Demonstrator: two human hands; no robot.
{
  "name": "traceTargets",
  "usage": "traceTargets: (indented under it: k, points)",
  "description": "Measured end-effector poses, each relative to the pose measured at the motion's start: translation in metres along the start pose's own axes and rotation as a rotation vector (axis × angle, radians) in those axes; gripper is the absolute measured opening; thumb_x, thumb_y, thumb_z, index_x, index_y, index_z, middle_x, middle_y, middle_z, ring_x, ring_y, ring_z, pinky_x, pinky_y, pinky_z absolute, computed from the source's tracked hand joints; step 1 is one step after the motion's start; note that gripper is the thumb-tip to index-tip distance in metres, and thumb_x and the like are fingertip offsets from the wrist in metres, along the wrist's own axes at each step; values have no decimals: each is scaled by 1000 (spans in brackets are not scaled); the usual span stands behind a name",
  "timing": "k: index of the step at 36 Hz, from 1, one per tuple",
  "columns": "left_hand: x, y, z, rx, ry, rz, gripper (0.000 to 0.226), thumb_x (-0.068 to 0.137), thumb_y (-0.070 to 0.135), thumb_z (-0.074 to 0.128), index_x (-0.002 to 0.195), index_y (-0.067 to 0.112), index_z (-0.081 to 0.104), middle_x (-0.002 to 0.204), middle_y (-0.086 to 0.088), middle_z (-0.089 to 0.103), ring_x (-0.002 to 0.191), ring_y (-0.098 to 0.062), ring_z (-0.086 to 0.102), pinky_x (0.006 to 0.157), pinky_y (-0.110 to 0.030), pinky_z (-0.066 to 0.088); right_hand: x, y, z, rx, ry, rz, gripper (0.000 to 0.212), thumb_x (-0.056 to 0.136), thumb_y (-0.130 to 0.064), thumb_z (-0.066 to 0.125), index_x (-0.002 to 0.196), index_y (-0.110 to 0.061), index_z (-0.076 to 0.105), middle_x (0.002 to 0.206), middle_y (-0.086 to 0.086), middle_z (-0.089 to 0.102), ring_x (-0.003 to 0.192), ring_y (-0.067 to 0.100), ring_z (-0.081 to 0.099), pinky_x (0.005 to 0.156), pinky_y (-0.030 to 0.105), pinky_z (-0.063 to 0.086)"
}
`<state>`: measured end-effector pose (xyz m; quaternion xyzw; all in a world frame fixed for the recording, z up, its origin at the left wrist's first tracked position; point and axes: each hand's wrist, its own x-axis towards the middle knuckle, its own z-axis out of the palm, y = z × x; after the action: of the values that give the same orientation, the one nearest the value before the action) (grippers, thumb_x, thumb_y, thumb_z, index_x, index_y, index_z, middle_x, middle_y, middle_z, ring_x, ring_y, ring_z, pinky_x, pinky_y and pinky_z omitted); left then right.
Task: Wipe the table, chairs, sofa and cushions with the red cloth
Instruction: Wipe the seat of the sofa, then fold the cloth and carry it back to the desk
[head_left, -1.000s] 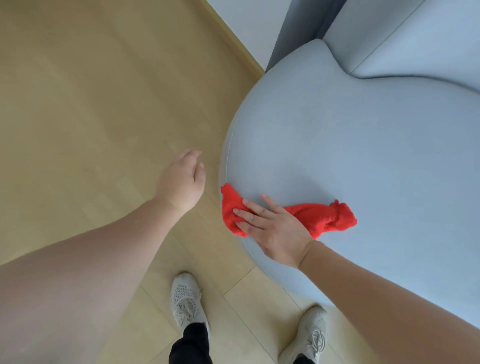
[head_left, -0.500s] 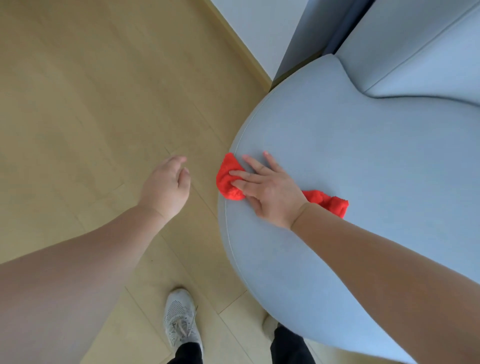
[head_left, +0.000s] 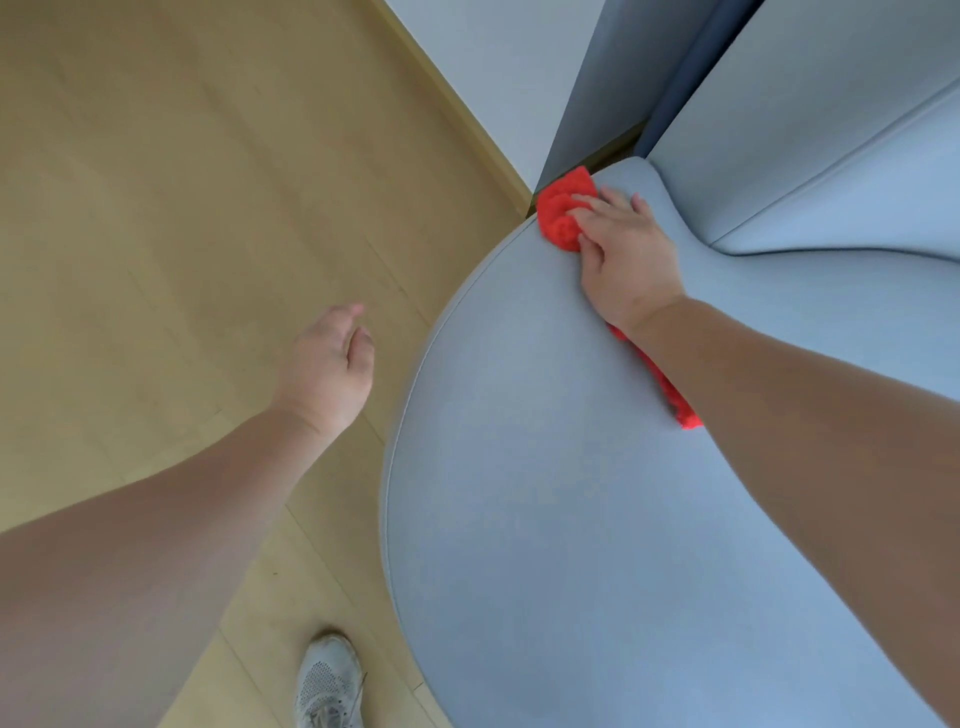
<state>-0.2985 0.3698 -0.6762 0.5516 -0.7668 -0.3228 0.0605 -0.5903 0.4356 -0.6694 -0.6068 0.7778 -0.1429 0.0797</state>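
The red cloth (head_left: 560, 215) lies bunched on the far left corner of the rounded grey-blue sofa seat (head_left: 545, 493). My right hand (head_left: 626, 254) lies on top of it with straight fingers, pressing it onto the fabric; a tail of the cloth trails back under my forearm. My left hand (head_left: 330, 366) hangs over the wooden floor left of the sofa, fingers loosely curled, holding nothing. A back cushion (head_left: 841, 156) rises behind the seat at the upper right.
Light wooden floor (head_left: 182, 234) fills the left half. A pale wall with a wooden skirting (head_left: 467, 119) runs diagonally at the top, and a dark gap lies between it and the sofa. My grey shoe (head_left: 330, 680) stands by the seat's near edge.
My right hand has slid the red cloth along the seat's curved edge from the near left side to the far corner by the wall. My left hand stayed hanging over the floor.
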Motion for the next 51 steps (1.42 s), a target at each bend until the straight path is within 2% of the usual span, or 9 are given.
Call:
traceTargets:
  k: [5,12,22,31,37,40,42,46,51]
  points:
    - [5,0,-3,8,-12,34,37,97,12,42,133,4,50,135,-13,52,124,-28,48,98,-20,28,26,32,-16,-90,61,211,32,93,-4,40,118,1,60,135,16,55,135,32,38,112,35,20]
    - [4,-7,-10,18,16,64,36,97,14,43,131,6,52,133,-10,54,120,-27,51,97,-21,31,24,25,-21,-110,89,280,29,94,-13,42,113,-4,62,113,21,63,101,43,55,82,43,38]
    - [-34,-24,-27,12,-25,75,36,98,12,41,132,6,52,133,-11,55,120,-26,51,99,-23,33,-59,-95,2,154,-107,-92,30,89,-6,47,111,-3,67,113,18,67,108,35,63,88,46,49]
    - [-70,-11,-55,30,-55,126,38,97,11,43,133,2,50,136,-16,52,127,-29,47,104,-27,31,-203,-176,23,283,-212,-297,36,66,11,76,101,4,72,110,19,69,104,36,67,91,54,50]
    - [-123,17,-85,-43,-184,221,35,96,8,42,128,8,55,128,-11,56,119,-26,52,98,-22,32,-253,-203,-23,517,-207,59,24,88,8,57,108,2,69,107,10,70,96,25,68,93,45,52]
    - [-152,43,-111,-133,-233,263,33,97,8,43,127,7,57,126,-9,57,118,-21,51,92,-8,26,-257,-218,-81,737,-111,423,36,96,0,45,106,-25,68,104,-21,69,79,5,69,65,36,57]
    - [-169,69,-131,-227,-231,282,32,96,7,45,126,7,57,125,-7,57,119,-20,51,95,-9,27,-251,-231,-127,919,-49,543,43,98,-2,40,100,-35,68,104,-17,70,75,5,70,50,35,57]
    - [-197,141,-179,-479,-167,323,27,96,15,48,120,12,59,122,-2,59,117,-14,54,105,-36,39,-235,-261,-223,1074,114,640,34,98,-11,45,86,-34,67,97,-7,61,66,21,69,48,37,57]
    - [-241,223,-254,-709,-108,369,29,90,41,38,101,31,63,106,10,65,104,-7,59,94,-35,47,-218,-322,-331,1124,248,535,29,98,-7,45,95,-22,69,81,0,70,73,10,66,64,21,52]
